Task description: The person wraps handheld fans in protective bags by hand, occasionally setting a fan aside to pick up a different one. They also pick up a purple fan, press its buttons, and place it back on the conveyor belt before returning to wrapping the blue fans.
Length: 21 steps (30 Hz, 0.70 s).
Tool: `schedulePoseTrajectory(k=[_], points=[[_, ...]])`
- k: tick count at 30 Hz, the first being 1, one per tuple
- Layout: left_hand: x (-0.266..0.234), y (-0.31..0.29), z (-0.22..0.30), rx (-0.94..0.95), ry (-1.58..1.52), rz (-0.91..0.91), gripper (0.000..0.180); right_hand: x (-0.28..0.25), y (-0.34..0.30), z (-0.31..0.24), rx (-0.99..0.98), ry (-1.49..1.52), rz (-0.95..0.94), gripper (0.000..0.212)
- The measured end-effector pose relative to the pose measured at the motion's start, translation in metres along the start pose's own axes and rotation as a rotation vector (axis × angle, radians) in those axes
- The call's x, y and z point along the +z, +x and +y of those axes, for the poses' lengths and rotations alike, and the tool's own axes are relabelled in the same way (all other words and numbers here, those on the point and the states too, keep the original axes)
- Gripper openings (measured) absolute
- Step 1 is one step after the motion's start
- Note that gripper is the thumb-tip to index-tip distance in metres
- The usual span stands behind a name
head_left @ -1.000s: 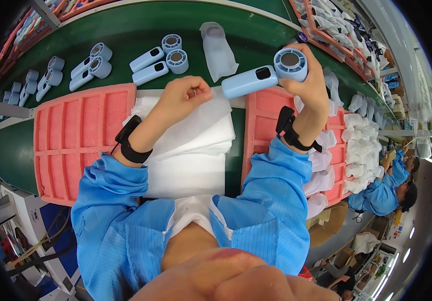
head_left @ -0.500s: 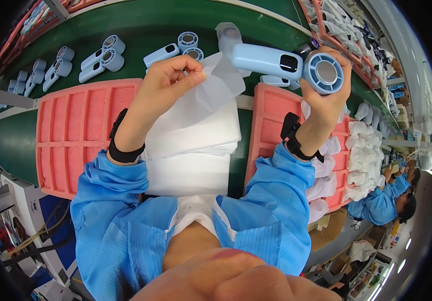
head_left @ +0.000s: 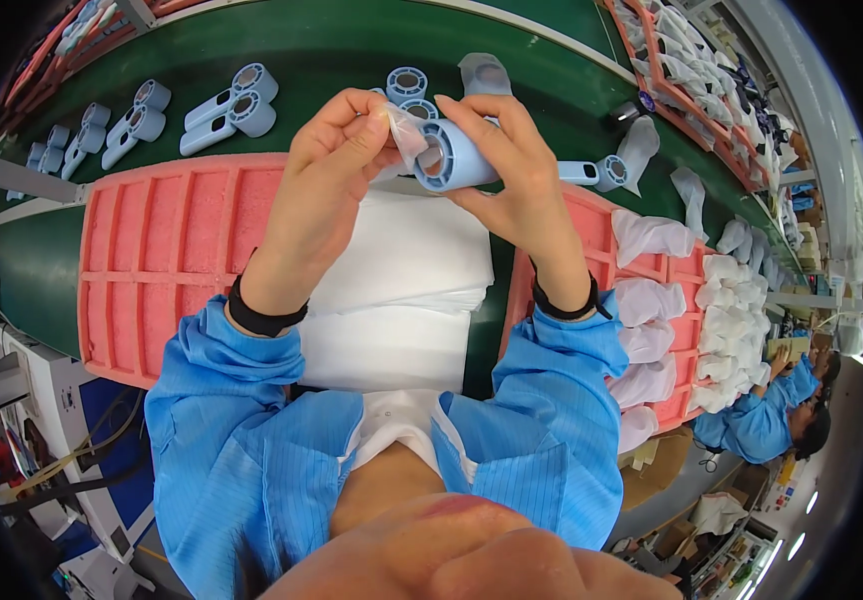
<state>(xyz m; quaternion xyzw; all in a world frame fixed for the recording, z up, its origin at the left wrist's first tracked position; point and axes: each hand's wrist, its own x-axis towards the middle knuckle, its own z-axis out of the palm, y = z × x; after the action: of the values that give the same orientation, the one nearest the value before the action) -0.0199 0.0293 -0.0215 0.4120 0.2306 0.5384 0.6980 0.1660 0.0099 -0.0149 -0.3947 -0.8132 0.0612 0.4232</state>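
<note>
In front of me my right hand grips a light-blue handheld device by the body. Its round, ribbed head points left and its far side is hidden by my fingers. My left hand pinches a thin translucent bag, bunched up against the device's round head. Whether any of the device is inside the bag, I cannot tell. Below my hands lies a stack of white translucent bags.
A pink foam tray with compartments stands left of the stack; another pink tray at right holds several white-wrapped items. Several light-blue devices lie along the green conveyor. A co-worker in blue sits at far right.
My right hand has brought the device left and turned it, so its round head meets the bag in my left hand. The bag is now bunched rather than spread. Devices on the conveyor have shifted right.
</note>
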Motion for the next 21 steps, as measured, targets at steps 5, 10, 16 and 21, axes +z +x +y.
schedulePoseTrajectory(k=[5,10,16,21], points=[[-0.003,-0.005,-0.017,0.277,0.375,-0.068,0.017,0.014,0.001,-0.005,-0.012,-0.097,0.036,0.067],[0.010,-0.004,-0.040,0.878,1.045,-0.157,0.042,0.015,-0.001,0.016,0.060,-0.143,0.161,0.070],[0.015,-0.003,-0.030,0.666,1.118,-0.001,0.055,0.031,-0.005,0.011,0.326,-0.058,0.295,0.077],[-0.003,0.008,-0.011,0.577,0.962,-0.163,0.051,0.012,-0.007,0.003,0.340,0.428,0.088,0.074]])
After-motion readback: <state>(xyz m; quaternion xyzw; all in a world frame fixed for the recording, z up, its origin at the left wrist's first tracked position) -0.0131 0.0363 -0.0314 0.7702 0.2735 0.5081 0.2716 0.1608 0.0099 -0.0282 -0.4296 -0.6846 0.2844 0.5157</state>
